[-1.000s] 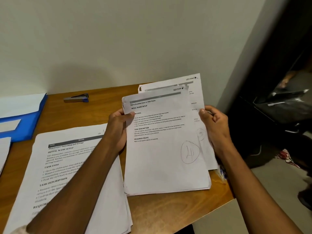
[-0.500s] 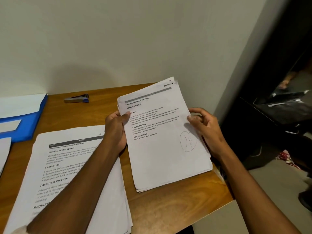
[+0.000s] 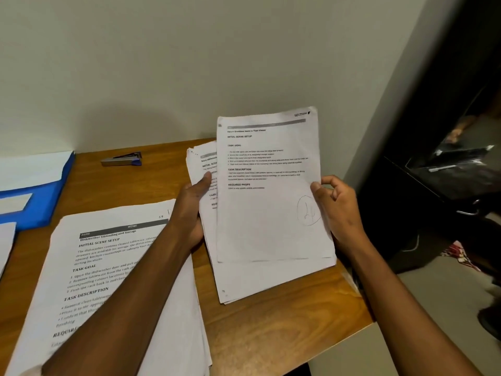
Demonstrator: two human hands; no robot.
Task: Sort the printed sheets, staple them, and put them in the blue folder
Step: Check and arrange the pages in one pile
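- Sorting step, I think: my right hand (image 3: 339,210) pinches one sheet (image 3: 271,213); my left hand (image 3: 193,210) grips the stack (image 3: 244,280) at the table's (image 3: 284,329) right edge.
- Next, lay it by kind; stapler (image 3: 122,159) and blue folder (image 3: 40,202) wait at the back.

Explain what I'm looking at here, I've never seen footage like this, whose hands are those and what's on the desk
There is no machine: a camera worn on a person's head looks down at their own two bare hands. The left hand holds a stack of white printed sheets; the right hand pinches the single front sheet with a pen-circled mark, lifted off that stack. On the brown wooden desk lie another pile of printed white sheets, a small grey-and-blue stapler near the wall, and an open blue folder at far left.
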